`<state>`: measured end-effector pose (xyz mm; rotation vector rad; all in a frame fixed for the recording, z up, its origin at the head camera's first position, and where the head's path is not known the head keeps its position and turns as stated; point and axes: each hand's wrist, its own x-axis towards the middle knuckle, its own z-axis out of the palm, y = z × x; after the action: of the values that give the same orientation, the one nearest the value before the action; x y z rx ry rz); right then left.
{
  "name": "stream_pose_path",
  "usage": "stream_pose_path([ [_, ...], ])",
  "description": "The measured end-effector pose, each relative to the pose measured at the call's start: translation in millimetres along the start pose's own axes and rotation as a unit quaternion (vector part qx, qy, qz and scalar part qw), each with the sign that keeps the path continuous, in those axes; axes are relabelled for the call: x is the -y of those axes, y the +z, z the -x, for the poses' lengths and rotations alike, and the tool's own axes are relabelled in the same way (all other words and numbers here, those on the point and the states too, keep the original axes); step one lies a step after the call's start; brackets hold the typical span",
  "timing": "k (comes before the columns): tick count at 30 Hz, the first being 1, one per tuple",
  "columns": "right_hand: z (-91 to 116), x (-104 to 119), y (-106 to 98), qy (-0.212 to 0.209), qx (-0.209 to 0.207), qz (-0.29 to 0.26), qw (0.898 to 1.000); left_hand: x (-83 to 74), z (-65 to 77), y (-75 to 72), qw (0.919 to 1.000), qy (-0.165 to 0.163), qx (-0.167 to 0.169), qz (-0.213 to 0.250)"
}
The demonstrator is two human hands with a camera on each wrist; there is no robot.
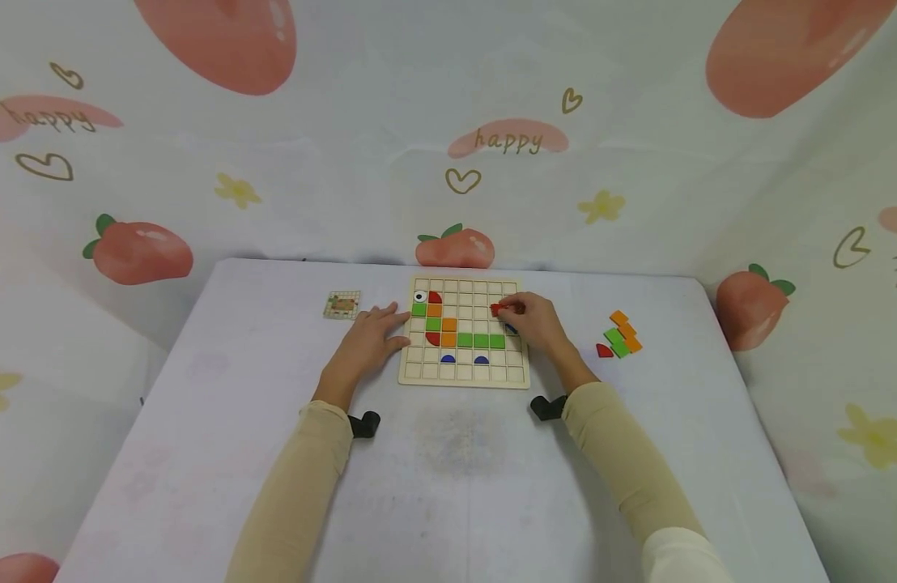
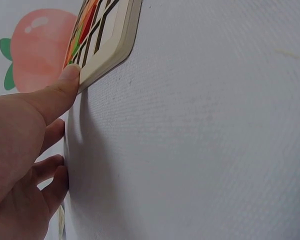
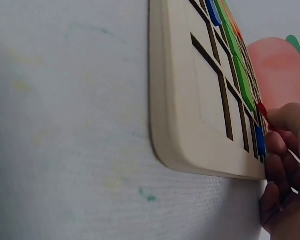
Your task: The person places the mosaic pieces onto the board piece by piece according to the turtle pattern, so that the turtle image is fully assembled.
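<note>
A wooden grid board (image 1: 412, 374) lies on the table with green, orange, red and blue tiles set in its squares and a round eye tile (image 1: 419, 296) at the upper left. My right hand (image 1: 533, 320) pinches a small red tile (image 1: 496, 309) over the board's right side. A blue tile (image 3: 260, 141) sits in the board just beneath those fingers. My left hand (image 1: 370, 340) touches the board's left edge; in the left wrist view its thumb (image 2: 69, 75) rests on the rim, the other fingers lying spread on the table.
A small picture card (image 1: 342, 304) lies left of the board. To the right are loose orange tiles (image 1: 627, 330), green tiles (image 1: 613, 335) and a red quarter-round tile (image 1: 605, 351). A patterned curtain (image 1: 390, 105) hangs behind the white table (image 1: 448, 494).
</note>
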<state>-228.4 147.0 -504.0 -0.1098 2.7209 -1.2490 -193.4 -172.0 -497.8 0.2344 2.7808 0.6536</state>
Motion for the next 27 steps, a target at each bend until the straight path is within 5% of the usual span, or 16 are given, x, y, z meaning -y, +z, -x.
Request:
stream_pose_path([
  [14,1,5,-1,0.001,0.017,0.029,0.999,-1.0,0.1,0.6,1.0000,0.001,0.000,0.005],
  [18,5,7,-8,-0.019,0.007,0.084,0.996,-2.1,0.5,1.4,0.9999,-0.003,0.003,0.011],
  [27,14,0,-28,-0.047,-0.010,0.310,0.950,-0.8,1.7,0.5,0.9999,-0.006,0.001,0.009],
])
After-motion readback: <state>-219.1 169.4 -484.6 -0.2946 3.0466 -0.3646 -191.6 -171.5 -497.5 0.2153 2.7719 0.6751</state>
